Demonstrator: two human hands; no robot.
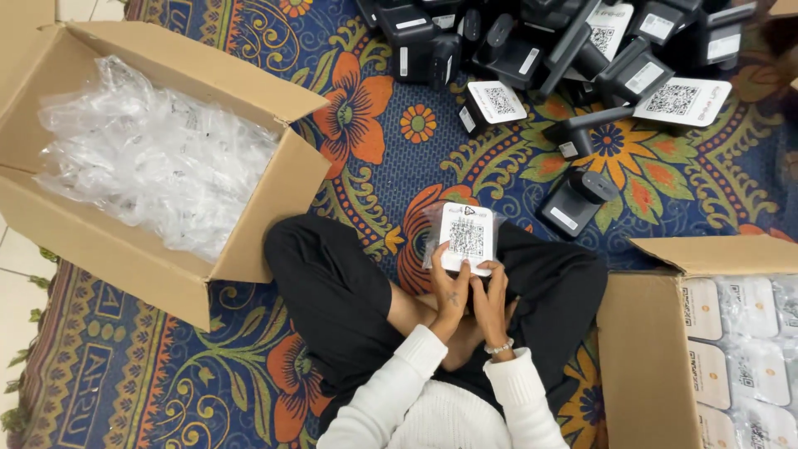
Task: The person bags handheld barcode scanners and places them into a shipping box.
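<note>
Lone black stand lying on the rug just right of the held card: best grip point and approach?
Grip the black stand across its narrower dark body, probably from above. It lies flat and apart from the pile, with rug bare along both long sides; the rounded upper-right end looks bulkier.

Person seated cross-legged on a floral carpet (391, 158), black trousers, white sleeves. Both hands hold one white-faced stand (466, 235) with a square code pattern, partly in a clear plastic bag, above the lap. Left hand (450, 293) grips its lower left edge; right hand (490, 298), with a bead bracelet at the wrist, grips its lower right edge. Hands touch each other. Open cardboard box (274, 179) at left holds crumpled clear bags (150, 154). Second open box (648, 357) at right holds bagged white units. Pile of dark stands (573, 58) lies on the carpet at top.
</note>
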